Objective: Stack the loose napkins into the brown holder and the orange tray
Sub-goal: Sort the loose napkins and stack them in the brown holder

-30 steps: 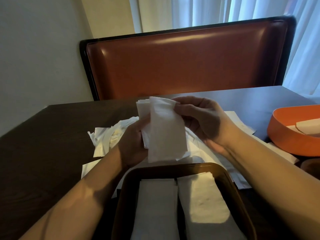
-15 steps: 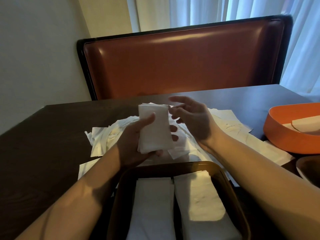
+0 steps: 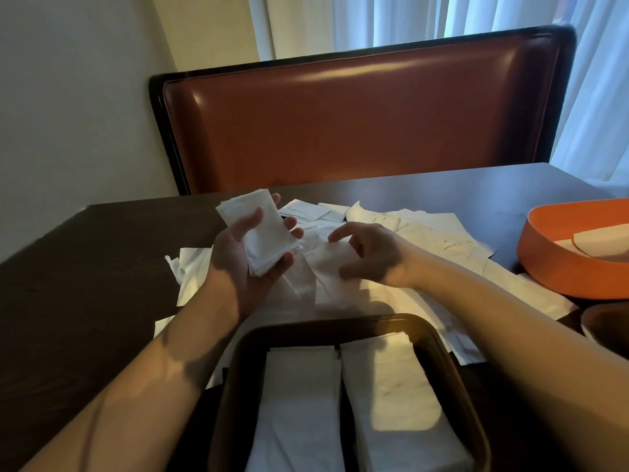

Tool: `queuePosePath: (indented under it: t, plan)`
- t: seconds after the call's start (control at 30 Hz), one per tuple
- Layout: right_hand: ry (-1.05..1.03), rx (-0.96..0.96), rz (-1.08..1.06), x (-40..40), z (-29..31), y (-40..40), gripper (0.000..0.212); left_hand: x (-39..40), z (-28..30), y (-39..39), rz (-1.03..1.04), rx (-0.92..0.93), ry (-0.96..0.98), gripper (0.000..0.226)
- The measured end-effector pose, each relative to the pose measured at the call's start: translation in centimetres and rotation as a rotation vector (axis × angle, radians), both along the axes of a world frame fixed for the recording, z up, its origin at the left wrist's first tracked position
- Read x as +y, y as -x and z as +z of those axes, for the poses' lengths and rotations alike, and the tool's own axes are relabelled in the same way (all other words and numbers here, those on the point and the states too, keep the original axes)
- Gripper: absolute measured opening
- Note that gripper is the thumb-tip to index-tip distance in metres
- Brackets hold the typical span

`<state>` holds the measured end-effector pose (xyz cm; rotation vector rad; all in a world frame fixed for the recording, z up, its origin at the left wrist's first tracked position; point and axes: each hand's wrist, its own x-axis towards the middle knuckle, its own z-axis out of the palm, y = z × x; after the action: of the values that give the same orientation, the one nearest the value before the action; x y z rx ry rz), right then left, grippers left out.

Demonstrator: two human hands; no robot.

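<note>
A dark wooden table point(image 3: 85, 284) fills the view, with a brown leather bench back point(image 3: 357, 120) behind it and pale curtains point(image 3: 442, 18) beyond. Loose white napkins point(image 3: 425, 233) lie scattered across the table's middle. Nearest the camera sits the brown holder point(image 3: 238, 369), carrying two side-by-side stacks of napkins point(image 3: 384, 386). At the right edge stands the orange tray point(image 3: 544, 264), with a few napkins inside. The left hand point(image 3: 245, 257), palm up, grips a small folded napkin bundle point(image 3: 262, 229) above the scatter, thumb across its top. The right hand point(image 3: 367, 253) hovers just beside it with fingers loosely curled, holding nothing, over the loose napkins.
</note>
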<state>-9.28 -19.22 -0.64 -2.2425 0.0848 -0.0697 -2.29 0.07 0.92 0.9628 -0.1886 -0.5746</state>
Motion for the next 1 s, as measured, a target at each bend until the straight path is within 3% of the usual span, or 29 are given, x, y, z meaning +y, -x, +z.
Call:
queuePosePath:
  t: [0.13, 0.3, 0.5, 0.63, 0.8, 1.0]
  plan:
    - [-0.213, -0.011, -0.148, 0.0, -0.1, -0.5, 0.055, 0.0, 0.0, 0.0, -0.022, -0.024, -0.015, 0.047]
    - [-0.165, 0.031, -0.161, 0.4, 0.0, -0.5, 0.064, -0.2, -0.2, 0.0, -0.081, -0.057, 0.005, 0.042]
    - [-0.061, 0.012, -0.176, 0.2, 0.6, 0.1, 0.020, -0.3, -0.5, -0.1, -0.082, -0.064, -0.040, 0.051]
    - [-0.064, -0.156, -0.161, -0.2, 0.5, 0.0, 0.021, -0.5, -0.5, -0.2, -0.102, -0.068, -0.032, 0.048]
    - [-0.342, -0.303, -0.047, -0.8, 2.2, 1.2, 0.022, -0.3, -0.6, -0.6, -0.105, -0.081, -0.018, 0.048]
    - [-0.807, -0.255, 0.268, 0.0, 4.5, 3.6, 0.030, -0.3, -0.5, 0.0, -0.172, -0.182, -0.135, 0.042]
